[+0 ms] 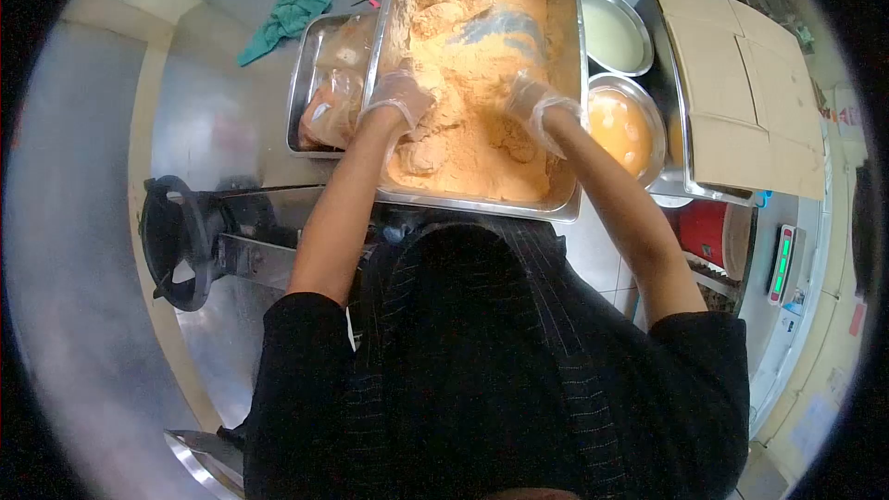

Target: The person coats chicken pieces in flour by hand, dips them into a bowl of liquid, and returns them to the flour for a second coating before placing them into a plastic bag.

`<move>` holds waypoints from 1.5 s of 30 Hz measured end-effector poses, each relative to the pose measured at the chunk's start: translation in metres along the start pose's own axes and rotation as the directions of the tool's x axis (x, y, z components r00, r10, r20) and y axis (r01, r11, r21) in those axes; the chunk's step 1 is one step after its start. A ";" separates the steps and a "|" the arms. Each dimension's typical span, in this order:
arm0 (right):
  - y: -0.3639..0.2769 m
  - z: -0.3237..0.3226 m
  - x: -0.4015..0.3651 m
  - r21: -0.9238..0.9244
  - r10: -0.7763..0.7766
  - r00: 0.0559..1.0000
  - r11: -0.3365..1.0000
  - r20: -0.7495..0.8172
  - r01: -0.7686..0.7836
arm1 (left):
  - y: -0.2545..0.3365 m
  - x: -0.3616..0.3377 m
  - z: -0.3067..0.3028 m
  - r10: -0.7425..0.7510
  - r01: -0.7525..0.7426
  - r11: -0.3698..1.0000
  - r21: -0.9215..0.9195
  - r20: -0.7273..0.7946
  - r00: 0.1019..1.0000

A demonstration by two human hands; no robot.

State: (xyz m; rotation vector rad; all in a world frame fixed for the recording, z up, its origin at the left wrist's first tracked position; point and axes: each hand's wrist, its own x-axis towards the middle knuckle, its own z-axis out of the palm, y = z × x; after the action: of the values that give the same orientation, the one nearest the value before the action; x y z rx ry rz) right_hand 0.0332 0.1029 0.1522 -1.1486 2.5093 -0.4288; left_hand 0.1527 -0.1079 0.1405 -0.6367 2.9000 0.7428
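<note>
Within a rectangular metal tray [569, 28], gloved hands [402, 100] [539, 107] touch clumpy orange powder [468, 169].

The person wears a black top [472, 343] whose short left sleeve [306, 329] and right sleeve [706, 343] end near the elbows. Dark straps [370, 338] bear thin, pale broken lines. Clear, wrinkled gloves [396, 111] with loose cuffs cover the left grip [405, 97] and right grip [535, 104].
</note>
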 end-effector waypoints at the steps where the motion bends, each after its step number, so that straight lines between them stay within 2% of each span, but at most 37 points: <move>1: -0.019 -0.004 -0.011 -0.118 0.089 0.991 0.990 0.096 -0.077 | 0.000 0.001 -0.002 -0.031 0.029 0.999 0.038 0.061 0.998; 2: -0.033 -0.009 -0.017 -0.241 0.187 0.966 0.960 0.178 -0.141 | 0.002 0.001 -0.002 -0.029 0.026 0.999 0.040 0.057 0.998; 4: -0.040 -0.014 -0.013 -0.251 0.181 0.965 0.959 0.189 -0.131 | 0.007 -0.003 0.003 -0.124 0.120 0.991 0.063 0.049 0.991; 5: -0.041 -0.015 -0.012 -0.263 0.177 0.962 0.957 0.206 -0.120 | 0.002 0.002 0.011 -0.125 0.123 0.991 0.059 0.045 0.991; 6: -0.016 0.007 -0.001 -0.269 0.172 0.963 0.957 0.207 -0.114 | -0.006 0.011 0.024 -0.145 0.146 0.989 0.036 -0.015 0.989; 7: 0.031 0.047 0.021 -0.134 0.062 0.995 0.990 0.077 -0.051 | -0.012 0.016 0.032 -0.167 0.168 0.986 0.011 -0.076 0.983; 8: 0.035 0.049 0.025 -0.006 -0.033 0.997 0.999 -0.068 0.032 | -0.013 0.017 0.036 -0.171 0.172 0.985 0.004 -0.082 0.982; 9: 0.039 0.053 0.027 -0.012 -0.038 0.997 0.999 -0.066 0.038 | -0.014 0.018 0.039 -0.196 0.165 0.970 -0.181 -0.168 0.966; 10: 0.043 0.058 0.028 0.101 0.050 0.991 0.994 -0.122 -0.038 | -0.014 0.019 0.043 -0.234 0.135 0.924 -0.358 -0.249 0.940; 11: 0.034 0.051 0.023 0.217 0.145 0.975 0.970 -0.167 -0.107 | -0.008 0.018 0.040 -0.237 0.136 0.922 -0.362 -0.251 0.938; 13: 0.007 0.024 0.007 0.215 0.147 0.966 0.971 -0.212 -0.101 | 0.013 0.014 0.032 -0.462 0.295 0.832 -0.470 -0.292 0.837; 15: 0.004 0.015 0.004 0.215 0.156 0.954 0.971 -0.256 -0.102 | 0.021 0.018 0.043 -0.447 0.295 0.853 -0.431 -0.311 0.839; 17: 0.012 0.005 0.016 0.357 0.044 0.971 0.933 -0.236 0.044 | 0.012 0.035 0.067 -0.429 0.289 0.872 -0.395 -0.335 0.839; 19: 0.016 0.009 0.028 0.266 0.045 0.982 0.964 -0.184 0.006 | -0.015 0.073 0.117 -0.336 0.335 0.936 -0.111 -0.576 0.745; 20: 0.017 0.009 0.034 0.184 0.058 0.989 0.982 -0.137 -0.032 | -0.012 0.071 0.103 -0.333 0.330 0.937 -0.116 -0.583 0.741; 21: 0.017 0.004 0.037 0.178 0.054 0.988 0.984 -0.147 -0.028 | -0.003 0.061 0.079 -0.420 0.375 0.907 -0.190 -0.350 0.838; 22: 0.018 -0.002 0.040 0.077 -0.045 0.996 0.996 -0.079 0.051 | 0.005 0.052 0.060 -0.466 0.433 0.866 -0.248 -0.092 0.880; 23: 0.019 -0.009 0.042 -0.022 -0.137 0.991 0.990 0.003 0.137 | 0.011 0.041 0.050 -0.465 0.428 0.866 -0.258 -0.100 0.880; 24: 0.020 -0.019 0.051 -0.031 -0.142 0.990 0.989 -0.003 0.142 | 0.014 0.032 0.045 -0.390 0.360 0.915 -0.180 -0.173 0.904; 25: 0.021 -0.033 0.066 -0.226 -0.190 0.982 0.957 -0.016 0.182 | 0.018 0.027 0.038 -0.306 0.292 0.952 -0.092 -0.238 0.922; 26: 0.025 -0.046 0.081 -0.410 -0.237 0.971 0.888 -0.020 0.208 | 0.010 0.037 0.046 -0.267 0.261 0.964 -0.058 -0.205 0.942; 27: 0.042 -0.051 0.101 -0.415 -0.236 0.971 0.887 -0.030 0.203 | 0.014 0.035 0.039 -0.259 0.252 0.966 -0.057 -0.213 0.942; 28: 0.068 -0.050 0.122 0.057 -0.336 0.913 0.932 -0.234 0.357 | 0.021 0.028 0.031 -0.263 0.260 0.965 -0.038 -0.190 0.946; 29: 0.067 -0.059 0.126 0.470 -0.315 0.833 0.710 -0.454 0.524 | 0.024 0.025 0.027 -0.267 0.268 0.963 -0.020 -0.167 0.949; 30: 0.067 -0.063 0.124 0.461 -0.317 0.829 0.712 -0.462 0.529 | 0.023 0.026 0.027 -0.259 0.259 0.966 -0.021 -0.175 0.950; 31: 0.067 -0.063 0.118 -0.166 -0.496 0.695 0.857 -0.521 0.488 | 0.021 0.027 0.028 -0.201 0.207 0.978 0.010 -0.202 0.959; 32: 0.058 -0.065 0.105 -0.723 -0.684 0.588 0.652 -0.431 0.229 | 0.020 0.032 0.029 -0.145 0.157 0.987 0.038 -0.230 0.962; 33: 0.047 -0.064 0.095 -0.495 -0.423 0.876 0.826 -0.231 0.269 | 0.023 0.039 0.028 -0.150 0.159 0.987 0.018 -0.245 0.958; 34: 0.039 -0.060 0.080 -0.261 -0.151 0.984 0.950 0.100 0.172 | 0.023 0.046 0.026 -0.162 0.178 0.981 0.074 -0.186 0.969; 35: 0.055 -0.022 0.064 -0.473 -0.270 0.962 0.844 0.033 0.253 | 0.022 0.051 0.024 -0.182 0.197 0.972 0.129 -0.124 0.975; 36: 0.049 -0.014 0.044 -0.393 -0.218 0.947 0.870 0.238 0.299 | 0.022 0.053 0.023 -0.204 0.218 0.971 0.099 -0.134 0.970; 38: 0.032 -0.002 0.014 -0.306 -0.148 0.863 0.895 0.482 0.325 | 0.024 0.052 0.028 -0.204 0.216 0.976 0.023 -0.247 0.947; 39: 0.027 0.002 0.004 -0.300 -0.107 0.831 0.901 0.547 0.314 | 0.021 0.056 0.036 -0.211 0.220 0.976 0.010 -0.238 0.948; 41: 0.019 0.005 -0.003 -0.318 -0.029 0.795 0.907 0.606 0.276 | 0.009 0.078 0.045 -0.230 0.198 0.967 -0.161 -0.216 0.949; 42: 0.017 0.004 -0.004 -0.331 0.001 0.787 0.908 0.617 0.259 | -0.015 0.117 0.081 -0.217 0.199 0.973 -0.119 -0.166 0.962; 43: 0.017 0.006 -0.006 -0.345 0.027 0.780 0.906 0.625 0.245 | -0.007 0.108 0.067 -0.210 0.192 0.974 -0.119 -0.162 0.964; 45: 0.011 0.007 -0.007 -0.365 0.065 0.772 0.904 0.633 0.223 | 0.012 0.081 0.016 -0.320 0.338 0.906 -0.256 0.109 0.941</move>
State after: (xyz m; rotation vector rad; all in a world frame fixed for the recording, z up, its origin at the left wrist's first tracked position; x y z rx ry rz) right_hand 0.0334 0.1145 0.1424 -1.2809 1.9773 0.4636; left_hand 0.0740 -0.1210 0.1176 -1.0758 2.5511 1.0935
